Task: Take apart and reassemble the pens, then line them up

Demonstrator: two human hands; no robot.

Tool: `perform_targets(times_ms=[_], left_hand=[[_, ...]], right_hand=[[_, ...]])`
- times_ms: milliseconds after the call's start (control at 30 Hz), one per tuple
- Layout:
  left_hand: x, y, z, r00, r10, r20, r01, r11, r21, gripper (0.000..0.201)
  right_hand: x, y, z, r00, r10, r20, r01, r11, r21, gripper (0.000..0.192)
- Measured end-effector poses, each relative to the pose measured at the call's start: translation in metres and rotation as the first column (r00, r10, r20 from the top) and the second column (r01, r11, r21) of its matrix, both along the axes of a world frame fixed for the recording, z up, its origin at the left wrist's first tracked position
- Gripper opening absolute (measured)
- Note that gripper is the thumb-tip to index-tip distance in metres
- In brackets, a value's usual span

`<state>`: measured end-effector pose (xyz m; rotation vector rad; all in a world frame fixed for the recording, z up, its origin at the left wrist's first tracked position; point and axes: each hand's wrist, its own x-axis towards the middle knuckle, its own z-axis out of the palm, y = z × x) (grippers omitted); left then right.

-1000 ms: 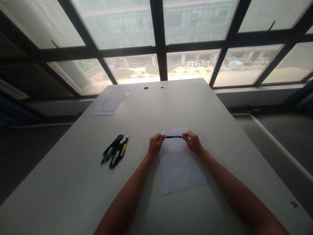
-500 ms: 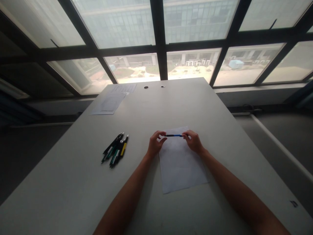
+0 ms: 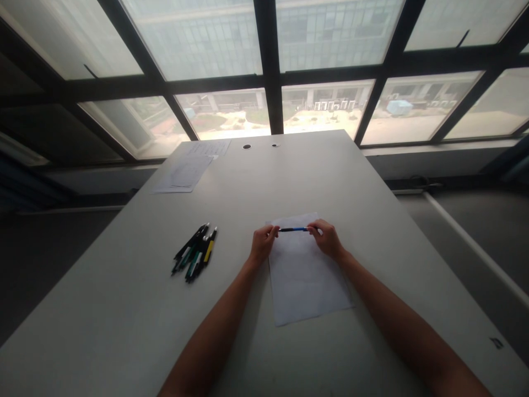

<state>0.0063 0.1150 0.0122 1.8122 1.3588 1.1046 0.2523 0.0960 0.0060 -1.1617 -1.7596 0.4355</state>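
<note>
Right now both hands meet over a white sheet of paper [image 3: 303, 275] that lies flat on the grey table [image 3: 124, 309], near the middle of it. Between them they hold a blue pen [image 3: 294, 229], which runs level from left to right just above the far edge of the sheet. The left hand [image 3: 261, 245] has its fingers curled in and pinches the left end of the pen with its fingertips [image 3: 273, 230]. The right hand [image 3: 328, 239] is closed in the same way around the right end, where the pen's dark tip is mostly hidden by the fingers. Whether the pen touches the paper or is lifted a little off it cannot be told from this view.

To the left of the hands, well apart from the sheet, a small bundle of pens [image 3: 195, 255] lies on the table, side by side and pointing toward the far right; most are dark or green, and one has a yellow barrel. Farther off, at the far left corner of the table, several printed papers [image 3: 188, 172] lie overlapping. Two small round holes [image 3: 247, 146] are set in the tabletop at its far edge, below the large window [image 3: 264, 55] with its dark frame.
</note>
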Motion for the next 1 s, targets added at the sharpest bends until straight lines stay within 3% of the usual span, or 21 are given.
perform_targets(times_ms=[133,433,600,667,833,1000], left_hand=[[0.0005,0.0001,0.0021,1.000,-0.004,-0.007,0.004,1.000,0.019,0.048],[0.0006,-0.0009,0.0032,0.997,-0.057,0.045,0.049,0.988,0.144,0.013],[0.0014,-0.0007,0.0045,0.995,-0.062,0.078,0.049,0.987,0.152,0.035],[0.0010,-0.0002,0.0044,0.998,-0.024,0.063,0.016,0.993,0.117,0.030],[0.0002,-0.0004,0.0013,1.000,-0.012,0.019,0.012,1.000,0.005,0.053],[0.0004,-0.0003,-0.0013,1.000,-0.023,-0.011,0.023,1.000,-0.007,0.053]], right_hand=[[-0.0003,0.0010,-0.0001,1.000,0.007,-0.004,-0.007,1.000,0.007,0.026],[0.0005,0.0009,-0.0006,0.999,0.001,-0.034,-0.001,1.000,-0.002,0.026],[0.0009,0.0012,-0.0011,0.999,0.000,-0.037,0.000,1.000,-0.004,0.026],[0.0009,0.0010,-0.0007,0.999,0.001,-0.038,-0.001,1.000,-0.005,0.026],[0.0007,0.0003,0.0000,1.000,0.008,-0.029,-0.008,1.000,-0.009,0.025],[0.0006,0.0012,-0.0003,1.000,0.015,-0.015,-0.015,1.000,-0.005,0.025]])
